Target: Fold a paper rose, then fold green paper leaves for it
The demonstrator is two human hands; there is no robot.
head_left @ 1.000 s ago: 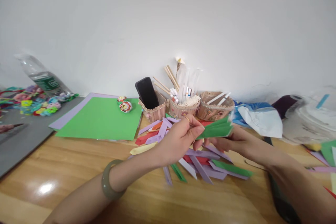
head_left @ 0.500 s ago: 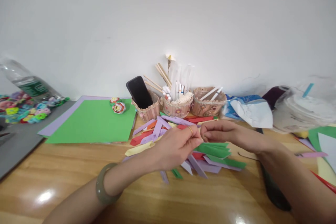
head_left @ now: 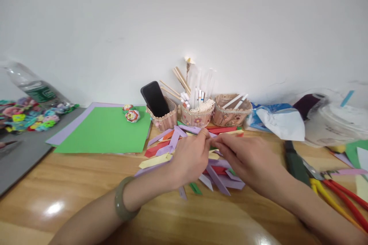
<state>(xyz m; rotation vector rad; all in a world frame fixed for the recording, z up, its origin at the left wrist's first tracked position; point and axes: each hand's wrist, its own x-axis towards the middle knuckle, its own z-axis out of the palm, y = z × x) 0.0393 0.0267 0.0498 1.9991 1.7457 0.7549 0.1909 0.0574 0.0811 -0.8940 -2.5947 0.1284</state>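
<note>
My left hand (head_left: 191, 157) and my right hand (head_left: 247, 159) meet fingertip to fingertip over a heap of folded paper strips (head_left: 172, 143) in purple, red, green and yellow on the wooden table (head_left: 86, 191). Both hands have their fingers pinched together. A sliver of green paper shows between the fingertips, mostly hidden by the right hand. I wear a green bangle (head_left: 122, 203) on my left wrist and a ring on the left hand.
Behind the heap stand three small craft baskets (head_left: 198, 116); one holds a black phone (head_left: 154, 98), others hold sticks and pens. A green sheet (head_left: 106, 130) lies left with a paper rose (head_left: 132, 115). Pliers with red and yellow handles (head_left: 330, 183) lie right. A plastic bottle (head_left: 34, 86) lies far left.
The green folded paper, held up in the air a second ago, has come down to the heap. My right hand has turned palm down over it, covering most of it.
</note>
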